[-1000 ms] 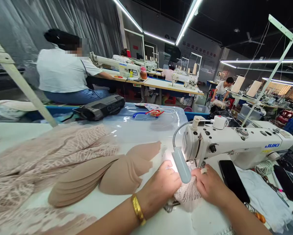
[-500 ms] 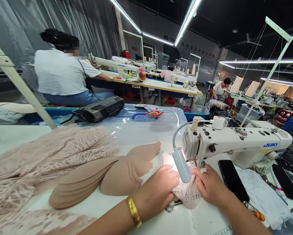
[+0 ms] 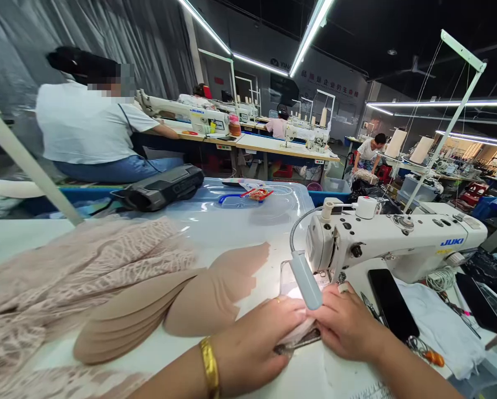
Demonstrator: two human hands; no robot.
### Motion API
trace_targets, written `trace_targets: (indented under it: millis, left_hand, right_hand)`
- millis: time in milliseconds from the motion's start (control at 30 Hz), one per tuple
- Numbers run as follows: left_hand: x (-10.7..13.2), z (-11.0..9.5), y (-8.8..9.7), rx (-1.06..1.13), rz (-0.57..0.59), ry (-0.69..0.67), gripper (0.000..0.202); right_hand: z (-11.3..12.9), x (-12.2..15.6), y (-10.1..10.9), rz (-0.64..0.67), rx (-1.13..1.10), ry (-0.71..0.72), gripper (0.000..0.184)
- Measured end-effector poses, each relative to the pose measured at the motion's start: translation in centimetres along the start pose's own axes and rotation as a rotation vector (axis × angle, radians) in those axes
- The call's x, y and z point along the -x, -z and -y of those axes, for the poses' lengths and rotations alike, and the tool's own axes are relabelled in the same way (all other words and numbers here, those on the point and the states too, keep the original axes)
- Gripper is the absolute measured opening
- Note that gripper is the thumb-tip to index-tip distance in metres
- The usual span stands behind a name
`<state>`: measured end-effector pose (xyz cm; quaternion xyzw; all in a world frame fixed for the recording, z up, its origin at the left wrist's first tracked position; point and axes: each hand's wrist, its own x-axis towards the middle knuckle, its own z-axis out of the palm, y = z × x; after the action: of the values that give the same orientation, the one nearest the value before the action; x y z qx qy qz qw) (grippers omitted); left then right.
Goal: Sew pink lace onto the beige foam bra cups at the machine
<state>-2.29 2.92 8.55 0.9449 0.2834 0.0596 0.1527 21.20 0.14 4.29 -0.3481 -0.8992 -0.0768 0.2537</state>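
Observation:
My left hand [image 3: 259, 338], with a gold bangle on the wrist, lies curled over a small piece of pink lace fabric [image 3: 295, 333] on the white table in front of the white JUKI sewing machine [image 3: 389, 238]. My right hand [image 3: 343, 321] presses the same piece from the right, fingers closed on it. The machine's lamp [image 3: 304, 280] hangs just above both hands and hides the needle area. Most of the lace piece is covered by my hands.
Stacked beige bra cups [image 3: 160, 310] and a heap of pink lace [image 3: 65, 282] lie to the left. A black phone [image 3: 389, 302] and scissors [image 3: 370, 305] rest right of the machine. A clear plastic lid [image 3: 240, 208] lies behind. Other people sit at machines beyond.
Both hands have drawn toward me and come together, flattening the lace piece on the table. The bunched lace seen earlier is now mostly hidden under them.

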Motion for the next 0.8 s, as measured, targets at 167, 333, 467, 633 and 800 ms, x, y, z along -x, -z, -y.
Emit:
trace_targets:
  millis: [167, 333, 467, 633, 800]
  left_hand:
    - [0.1, -0.5, 0.2, -0.054, 0.076, 0.155, 0.031]
    - [0.8, -0.7, 0.9, 0.063, 0.097, 0.087, 0.044]
    - [0.8, -0.4, 0.7, 0.058, 0.036, 0.081, 0.05]
    - [-0.1, 1.1, -0.8, -0.04, -0.13, 0.06, 0.034]
    - [-0.6, 2.2, -2.3, -0.131, -0.238, -0.072, 0.036]
  right_hand:
    - [-1.4, 0.7, -1.1, 0.088, 0.109, -0.115, 0.018]
    - [-1.6, 0.8, -0.8, 0.136, 0.089, -0.16, 0.024]
    - [-0.7, 0.7, -0.1, 0.118, 0.005, -0.081, 0.04]
    - [-0.6, 0.3, -0.8, 0.177, -0.011, -0.158, 0.037]
    - [-1.3, 0.6, -1.4, 0.203, -0.021, -0.236, 0.033]
